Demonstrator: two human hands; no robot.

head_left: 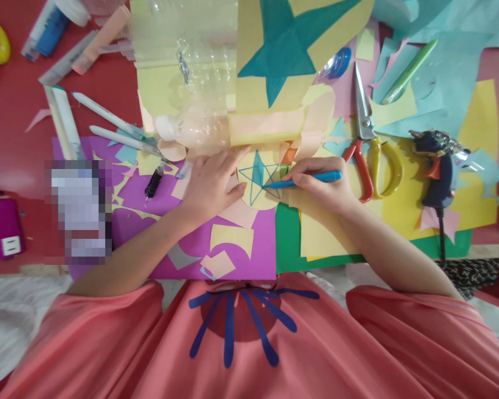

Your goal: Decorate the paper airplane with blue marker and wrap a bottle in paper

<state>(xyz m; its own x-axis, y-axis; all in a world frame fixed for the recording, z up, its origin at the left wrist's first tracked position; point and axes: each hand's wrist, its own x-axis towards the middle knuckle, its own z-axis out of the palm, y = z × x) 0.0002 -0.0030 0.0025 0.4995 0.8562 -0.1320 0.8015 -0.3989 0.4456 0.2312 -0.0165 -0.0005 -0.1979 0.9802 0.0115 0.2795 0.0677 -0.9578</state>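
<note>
My right hand [322, 180] grips a blue felt-tip marker [311, 178], its tip touching a round yellow paper piece [249, 200]. On that paper is a star outline [270, 173] in blue-green ink, with its top point coloured in. Lying flat with fingers spread, my left hand [212, 185] rests at the paper's left edge. Just beyond both hands, a yellow paper strip [270, 124] runs across. Above it is a yellow sheet with a large teal star [289, 44]. A clear plastic bottle [199, 130] lies behind my left hand.
Scissors with red and yellow handles [368, 149] lie right of my right hand, and a dark blue glue gun [438, 172] with a cord sits farther right. White markers [108, 119], a black pen [153, 182] and a blurred phone-like rectangle [79, 210] are at left. Paper scraps [232, 239] lie nearer me.
</note>
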